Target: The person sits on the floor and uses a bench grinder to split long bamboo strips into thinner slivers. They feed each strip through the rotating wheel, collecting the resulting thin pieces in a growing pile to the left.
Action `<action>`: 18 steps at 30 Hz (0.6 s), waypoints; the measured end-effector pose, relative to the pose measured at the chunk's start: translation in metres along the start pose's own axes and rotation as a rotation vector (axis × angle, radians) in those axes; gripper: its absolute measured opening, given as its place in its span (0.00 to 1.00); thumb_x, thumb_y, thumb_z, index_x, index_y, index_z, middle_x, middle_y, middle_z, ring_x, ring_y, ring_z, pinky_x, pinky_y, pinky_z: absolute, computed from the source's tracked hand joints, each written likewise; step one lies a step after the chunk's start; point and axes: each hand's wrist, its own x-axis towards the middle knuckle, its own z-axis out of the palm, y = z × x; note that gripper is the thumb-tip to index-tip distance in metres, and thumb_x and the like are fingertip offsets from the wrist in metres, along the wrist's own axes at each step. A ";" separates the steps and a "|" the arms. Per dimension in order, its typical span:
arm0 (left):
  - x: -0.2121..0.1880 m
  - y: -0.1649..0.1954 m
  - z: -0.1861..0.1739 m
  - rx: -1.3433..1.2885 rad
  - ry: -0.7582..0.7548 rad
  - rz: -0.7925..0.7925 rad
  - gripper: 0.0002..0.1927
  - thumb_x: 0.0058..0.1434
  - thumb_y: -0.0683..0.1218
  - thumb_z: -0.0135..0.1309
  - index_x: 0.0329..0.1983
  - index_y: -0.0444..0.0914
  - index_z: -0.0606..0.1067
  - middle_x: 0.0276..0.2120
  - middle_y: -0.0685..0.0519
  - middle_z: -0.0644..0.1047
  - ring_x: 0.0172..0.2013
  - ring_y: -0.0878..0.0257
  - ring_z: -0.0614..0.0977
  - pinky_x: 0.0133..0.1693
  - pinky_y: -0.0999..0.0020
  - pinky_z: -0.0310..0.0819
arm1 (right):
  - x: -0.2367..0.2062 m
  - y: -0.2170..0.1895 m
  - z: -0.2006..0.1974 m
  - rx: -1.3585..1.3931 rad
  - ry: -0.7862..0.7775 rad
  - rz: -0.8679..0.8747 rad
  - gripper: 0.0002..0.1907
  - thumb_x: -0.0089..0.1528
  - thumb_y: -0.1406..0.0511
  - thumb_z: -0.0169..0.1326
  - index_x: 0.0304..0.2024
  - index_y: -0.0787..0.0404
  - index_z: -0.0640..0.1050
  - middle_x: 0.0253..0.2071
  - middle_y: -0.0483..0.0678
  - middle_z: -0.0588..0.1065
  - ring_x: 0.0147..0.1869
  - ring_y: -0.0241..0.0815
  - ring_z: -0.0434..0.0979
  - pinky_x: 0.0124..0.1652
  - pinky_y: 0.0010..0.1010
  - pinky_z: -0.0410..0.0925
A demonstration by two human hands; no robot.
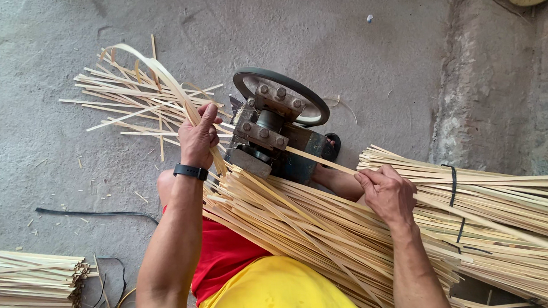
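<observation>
Gripping a curved bamboo strip (157, 72) beside the splitting machine (273, 132), the left hand (198, 138) is closed tight around it. Right hand (385, 192) pinches a thin strip (321, 159) running from the machine, over the bamboo bundle (315, 233) across the lap.
</observation>
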 end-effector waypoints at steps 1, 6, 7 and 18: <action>0.000 -0.001 0.000 0.009 0.004 0.002 0.18 0.64 0.49 0.63 0.53 0.36 0.77 0.31 0.53 0.77 0.17 0.77 0.66 0.18 0.81 0.57 | 0.000 -0.002 0.000 0.027 0.022 -0.002 0.10 0.60 0.56 0.65 0.40 0.51 0.88 0.29 0.40 0.78 0.28 0.37 0.77 0.28 0.31 0.70; 0.002 -0.005 0.008 0.025 -0.002 -0.004 0.18 0.64 0.50 0.63 0.52 0.36 0.77 0.31 0.54 0.77 0.17 0.77 0.65 0.17 0.81 0.56 | 0.000 -0.001 -0.010 0.091 0.075 0.000 0.11 0.62 0.56 0.65 0.42 0.53 0.87 0.30 0.44 0.77 0.30 0.39 0.77 0.29 0.34 0.70; 0.002 -0.005 0.010 0.025 -0.003 -0.010 0.18 0.64 0.50 0.63 0.52 0.36 0.77 0.31 0.55 0.77 0.17 0.77 0.65 0.17 0.81 0.56 | 0.001 -0.002 -0.010 0.068 0.019 0.030 0.12 0.62 0.55 0.64 0.42 0.53 0.87 0.30 0.44 0.78 0.28 0.39 0.77 0.27 0.34 0.70; -0.003 0.001 0.013 0.058 0.018 0.018 0.20 0.61 0.49 0.66 0.52 0.36 0.77 0.32 0.58 0.77 0.19 0.77 0.67 0.19 0.80 0.60 | 0.016 -0.025 0.021 0.299 -0.217 0.128 0.15 0.63 0.54 0.59 0.48 0.51 0.86 0.32 0.48 0.83 0.34 0.42 0.82 0.36 0.35 0.73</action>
